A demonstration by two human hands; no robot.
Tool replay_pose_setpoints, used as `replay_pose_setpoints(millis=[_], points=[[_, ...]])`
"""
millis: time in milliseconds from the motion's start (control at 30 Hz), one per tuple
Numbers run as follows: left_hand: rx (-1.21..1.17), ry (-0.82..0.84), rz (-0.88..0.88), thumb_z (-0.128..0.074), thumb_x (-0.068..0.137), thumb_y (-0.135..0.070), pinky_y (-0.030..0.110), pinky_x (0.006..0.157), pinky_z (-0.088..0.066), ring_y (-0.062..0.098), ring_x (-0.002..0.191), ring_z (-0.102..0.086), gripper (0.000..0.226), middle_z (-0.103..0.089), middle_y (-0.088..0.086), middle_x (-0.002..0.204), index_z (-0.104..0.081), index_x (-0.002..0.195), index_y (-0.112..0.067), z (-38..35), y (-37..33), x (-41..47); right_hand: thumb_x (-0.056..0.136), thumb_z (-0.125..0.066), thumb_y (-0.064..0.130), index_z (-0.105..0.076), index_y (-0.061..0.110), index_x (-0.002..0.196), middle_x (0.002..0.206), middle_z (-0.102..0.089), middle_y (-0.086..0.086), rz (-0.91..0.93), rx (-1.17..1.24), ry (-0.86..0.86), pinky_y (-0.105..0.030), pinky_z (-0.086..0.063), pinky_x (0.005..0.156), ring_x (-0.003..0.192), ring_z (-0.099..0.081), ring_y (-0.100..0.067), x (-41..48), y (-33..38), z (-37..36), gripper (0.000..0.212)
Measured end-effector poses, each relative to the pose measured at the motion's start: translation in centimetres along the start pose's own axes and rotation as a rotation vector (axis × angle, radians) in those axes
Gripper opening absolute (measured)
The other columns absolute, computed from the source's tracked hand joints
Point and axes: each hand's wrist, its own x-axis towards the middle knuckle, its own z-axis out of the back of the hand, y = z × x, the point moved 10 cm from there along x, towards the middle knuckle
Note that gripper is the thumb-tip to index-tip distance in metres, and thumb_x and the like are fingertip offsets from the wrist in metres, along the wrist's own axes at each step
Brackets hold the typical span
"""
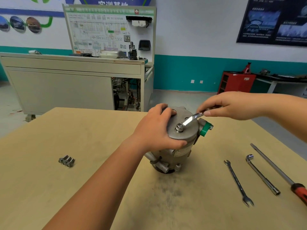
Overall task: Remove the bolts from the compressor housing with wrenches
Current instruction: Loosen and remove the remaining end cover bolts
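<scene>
Head view. We record one compressor housing, a cast grey metal cylinder. It stands upright near the middle of the pale wooden surface and is topped by a smooth round steel plate. One green plastic cap projects from its right side.

The left grip is clamped over the plate's left edge, with the fingers curled across the top and the thumb along the front rim. The right grip pinches the shaft of one bright steel ring wrench between thumb and fingertips. The wrench's ring end sits on the one bolt at the plate's centre.

We count three loose bolts, silver and flanged, lying side by side and touching, well to the left of the housing.

Three tools lie to the right, apart from one another:
- one slim combination wrench of polished steel;
- one L-shaped socket wrench with a tubular end;
- one long-shafted screwdriver with a red and black handle, which runs off the frame edge.

Dark smudging marks the surface in front of the housing.
</scene>
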Motion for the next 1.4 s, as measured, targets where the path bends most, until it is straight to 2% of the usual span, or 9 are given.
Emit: replay_pose_setpoints(millis=[133, 233, 500, 800, 900, 1033, 1200, 1300, 1400], points=[[-0.007, 0.003, 0.002, -0.077, 0.064, -0.057, 0.023, 0.092, -0.028, 0.019, 0.128, -0.032, 0.086, -0.033, 0.001, 0.143, -0.043, 0.134, -0.020, -0.1, 0.1, -0.1, 0.094, -0.047, 0.031, -0.059, 0.038, 0.098, 0.080, -0.064, 0.011, -0.036, 0.217, -0.147, -0.017, -0.046, 0.064, 0.072, -0.061, 0.001, -1.3, -0.4, 1.9, 0.014], [-0.006, 0.001, 0.007, -0.077, 0.064, -0.057, 0.024, 0.094, -0.028, 0.019, 0.129, -0.031, 0.087, -0.032, 0.002, 0.144, -0.042, 0.135, -0.020, 0.0, 0.1, 0.0, 0.095, -0.046, 0.023, -0.057, 0.014, 0.092, 0.065, -0.068, 0.004, -0.070, 0.540, -0.203, -0.018, -0.053, 0.053, 0.061, -0.068, -0.011, -2.6, 0.6, 1.5, 0.014], [-0.021, -0.006, 0.024, -0.069, 0.056, -0.066, 0.022, 0.094, -0.028, 0.019, 0.130, -0.034, 0.095, -0.035, 0.003, 0.143, -0.045, 0.134, -0.018, -0.1, 0.0, -0.1, 0.084, -0.052, 0.023, -0.051, 0.000, 0.102, 0.081, -0.073, -0.018, -0.149, 1.334, 0.067, -0.021, -0.053, 0.044, 0.055, -0.069, -0.018, -4.8, 6.2, -6.4, 0.029], [-0.009, -0.015, 0.024, -0.043, 0.051, -0.067, 0.026, 0.099, -0.032, 0.020, 0.130, -0.034, 0.096, -0.035, 0.004, 0.143, -0.046, 0.133, -0.017, 0.3, -0.2, -0.2, 0.098, -0.041, 0.018, -0.052, 0.004, 0.095, 0.064, -0.069, -0.015, -0.136, 1.408, 0.125, -0.017, -0.048, 0.038, 0.045, -0.064, -0.015, -3.8, 8.0, -8.5, 0.018], [-0.020, -0.017, 0.031, -0.051, 0.055, -0.062, 0.027, 0.099, -0.033, 0.022, 0.130, -0.035, 0.090, -0.035, 0.004, 0.143, -0.046, 0.133, -0.017, 0.3, -0.1, -0.2, 0.099, -0.039, 0.018, -0.052, 0.005, 0.094, 0.059, -0.067, -0.013, -0.121, 1.429, 0.130, -0.016, -0.045, 0.036, 0.044, -0.064, -0.017, -3.4, 8.0, -8.4, 0.019], [-0.019, -0.022, 0.011, -0.041, 0.048, -0.073, 0.025, 0.095, -0.032, 0.020, 0.129, -0.035, 0.102, -0.036, 0.004, 0.142, -0.046, 0.133, -0.016, 0.4, -0.2, -0.3, 0.097, -0.041, 0.025, -0.052, 0.007, 0.091, 0.057, -0.066, -0.011, -0.102, 1.280, 0.228, -0.017, -0.044, 0.036, 0.040, -0.059, -0.013, -3.1, 7.7, -9.0, 0.022], [-0.022, -0.015, 0.012, -0.070, 0.058, -0.067, 0.021, 0.094, -0.025, 0.018, 0.130, -0.032, 0.096, -0.034, 0.002, 0.143, -0.044, 0.136, -0.019, 0.3, 0.2, -0.4, 0.075, -0.049, 0.052, -0.063, 0.021, 0.078, 0.055, -0.061, 0.002, -0.119, 0.584, 0.400, -0.020, -0.047, 0.048, 0.044, -0.056, -0.010, -3.1, 3.5, -6.1, 0.034], [-0.003, -0.003, 0.008, -0.077, 0.064, -0.058, 0.021, 0.093, -0.025, 0.018, 0.131, -0.031, 0.090, -0.033, 0.002, 0.145, -0.042, 0.137, -0.020, 0.1, 0.1, -0.1, 0.073, -0.050, 0.058, -0.067, 0.033, 0.073, 0.062, -0.062, 0.010, -0.127, 0.187, 0.186, -0.022, -0.045, 0.064, 0.055, -0.056, -0.002, -1.2, 0.1, -1.6, 0.030], [0.006, 0.003, -0.003, -0.077, 0.064, -0.058, 0.022, 0.092, -0.026, 0.018, 0.130, -0.032, 0.088, -0.033, 0.001, 0.144, -0.043, 0.136, -0.020, 0.0, -0.1, 0.1, 0.086, -0.052, 0.047, -0.063, 0.042, 0.081, 0.078, -0.064, 0.015, -0.057, 0.055, 0.020, -0.017, -0.040, 0.068, 0.072, -0.057, 0.006, 0.5, -1.0, 0.8, 0.014]])
